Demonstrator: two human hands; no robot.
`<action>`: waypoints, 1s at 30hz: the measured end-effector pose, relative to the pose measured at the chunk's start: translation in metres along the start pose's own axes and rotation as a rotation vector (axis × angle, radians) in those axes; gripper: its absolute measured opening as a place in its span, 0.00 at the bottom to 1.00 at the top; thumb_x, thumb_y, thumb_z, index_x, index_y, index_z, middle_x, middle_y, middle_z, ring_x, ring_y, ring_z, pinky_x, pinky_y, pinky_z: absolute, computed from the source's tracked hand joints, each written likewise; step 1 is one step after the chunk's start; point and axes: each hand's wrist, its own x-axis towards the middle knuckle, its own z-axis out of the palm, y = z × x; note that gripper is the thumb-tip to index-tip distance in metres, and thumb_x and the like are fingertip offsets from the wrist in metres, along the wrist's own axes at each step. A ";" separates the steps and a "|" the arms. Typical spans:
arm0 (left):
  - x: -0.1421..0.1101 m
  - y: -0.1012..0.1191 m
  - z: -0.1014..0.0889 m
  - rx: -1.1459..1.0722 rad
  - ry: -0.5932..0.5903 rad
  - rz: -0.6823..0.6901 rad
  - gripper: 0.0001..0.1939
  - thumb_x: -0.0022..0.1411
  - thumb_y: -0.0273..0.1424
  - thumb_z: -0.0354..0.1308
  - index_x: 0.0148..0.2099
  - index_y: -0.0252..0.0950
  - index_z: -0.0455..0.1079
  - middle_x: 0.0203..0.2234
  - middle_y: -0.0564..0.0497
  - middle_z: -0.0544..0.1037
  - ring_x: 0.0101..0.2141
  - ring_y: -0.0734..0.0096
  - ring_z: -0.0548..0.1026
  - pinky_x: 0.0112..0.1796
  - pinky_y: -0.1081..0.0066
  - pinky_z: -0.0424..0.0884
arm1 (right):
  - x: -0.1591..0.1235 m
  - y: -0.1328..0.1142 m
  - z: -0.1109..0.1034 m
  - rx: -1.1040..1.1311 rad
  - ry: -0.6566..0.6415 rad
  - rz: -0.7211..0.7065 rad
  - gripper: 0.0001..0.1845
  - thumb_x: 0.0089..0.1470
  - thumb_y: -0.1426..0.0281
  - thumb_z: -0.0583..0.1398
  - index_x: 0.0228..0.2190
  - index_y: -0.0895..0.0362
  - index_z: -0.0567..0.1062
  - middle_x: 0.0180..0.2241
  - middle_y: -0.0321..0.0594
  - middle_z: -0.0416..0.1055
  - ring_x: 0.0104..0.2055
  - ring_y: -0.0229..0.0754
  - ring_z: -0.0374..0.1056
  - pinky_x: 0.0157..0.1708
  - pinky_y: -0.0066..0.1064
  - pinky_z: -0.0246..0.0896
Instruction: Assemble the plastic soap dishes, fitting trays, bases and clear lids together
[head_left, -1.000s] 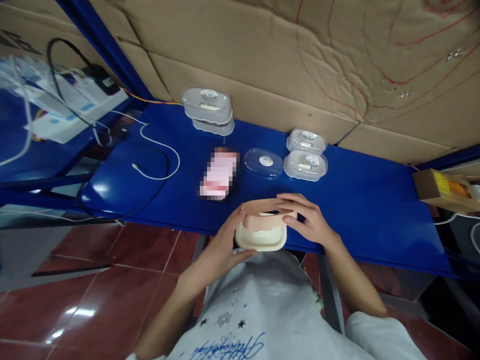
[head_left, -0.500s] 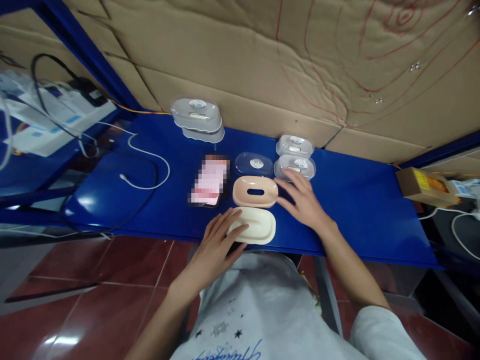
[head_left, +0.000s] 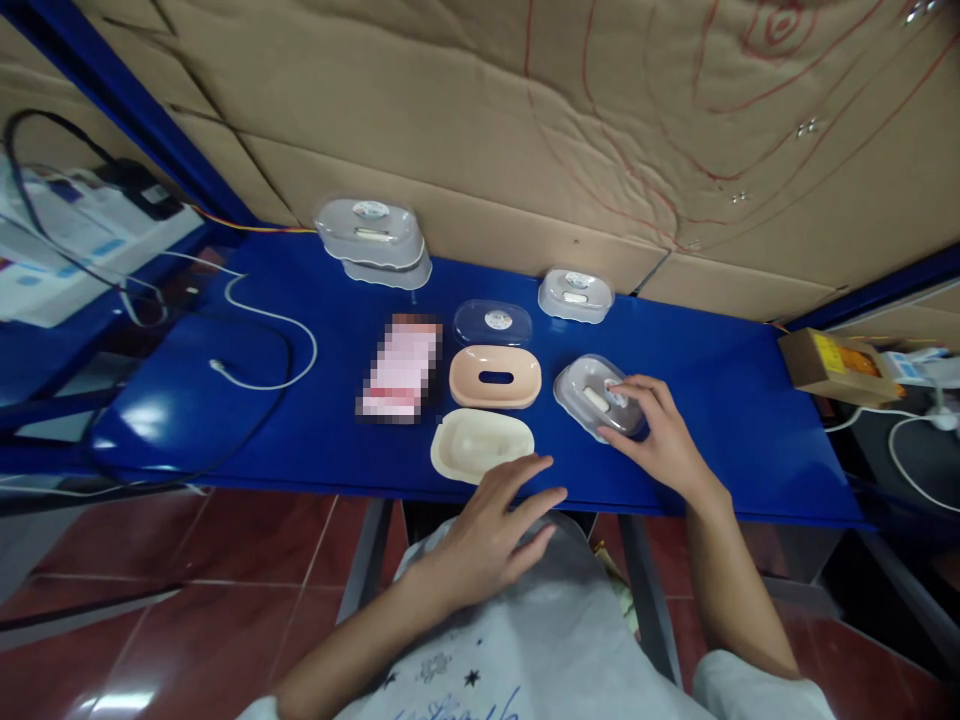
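My right hand [head_left: 660, 435] has its thumb and fingers around the right side of a grey soap box [head_left: 589, 388] with a clear lid; the box sits turned at an angle on the table. My left hand [head_left: 510, 520] is open and holds nothing, its fingers spread just over the table's front edge. Beside its fingertips lies a cream soap tray [head_left: 469, 445], open side up. Behind that is a peach soap dish [head_left: 466, 378] with an oval slot. Farther back lies a loose clear lid [head_left: 480, 325] with a round sticker.
On the blue table [head_left: 720, 400], another lidded soap box [head_left: 576, 295] stands at the back. Stacked lidded boxes [head_left: 371, 235] are at the back left. A phone [head_left: 401, 368] with a blurred screen lies left. A white cable [head_left: 307, 340] curls farther left. A cardboard box [head_left: 836, 367] is far right.
My right hand has taken hold of the nearer grey soap box and moved it toward me, turning it. My left hand has left the cream tray and shifted right.
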 end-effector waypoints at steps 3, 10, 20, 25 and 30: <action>0.015 0.003 0.021 0.115 0.052 0.049 0.22 0.72 0.28 0.62 0.66 0.36 0.68 0.65 0.34 0.72 0.65 0.48 0.72 0.60 0.48 0.78 | -0.010 -0.004 -0.005 0.126 -0.085 -0.029 0.27 0.65 0.56 0.67 0.61 0.46 0.70 0.61 0.49 0.70 0.66 0.56 0.68 0.65 0.54 0.67; 0.023 0.003 0.048 0.374 -0.012 0.112 0.19 0.71 0.25 0.61 0.62 0.38 0.74 0.66 0.35 0.73 0.68 0.45 0.71 0.64 0.45 0.71 | 0.013 0.015 0.006 0.156 -0.035 -0.068 0.24 0.68 0.56 0.64 0.62 0.47 0.72 0.64 0.50 0.71 0.71 0.56 0.65 0.69 0.59 0.62; 0.023 -0.006 0.039 0.385 0.017 0.159 0.20 0.71 0.25 0.61 0.63 0.38 0.74 0.62 0.38 0.79 0.64 0.49 0.75 0.65 0.46 0.67 | 0.043 -0.002 0.009 -0.041 -0.128 -0.164 0.31 0.73 0.57 0.58 0.73 0.41 0.61 0.78 0.45 0.54 0.81 0.59 0.46 0.75 0.69 0.43; 0.022 -0.012 0.019 0.381 0.138 0.159 0.15 0.70 0.25 0.61 0.57 0.39 0.76 0.51 0.44 0.85 0.54 0.57 0.81 0.64 0.49 0.67 | -0.016 -0.033 0.008 0.009 -0.355 -0.197 0.41 0.63 0.50 0.68 0.72 0.41 0.63 0.78 0.48 0.54 0.79 0.64 0.51 0.71 0.68 0.58; 0.020 -0.006 0.021 0.295 0.210 0.190 0.11 0.70 0.26 0.64 0.54 0.40 0.76 0.44 0.48 0.85 0.46 0.63 0.82 0.53 0.58 0.77 | -0.034 -0.037 0.005 0.222 -0.278 -0.069 0.26 0.68 0.57 0.64 0.64 0.45 0.73 0.74 0.47 0.61 0.77 0.59 0.57 0.72 0.61 0.59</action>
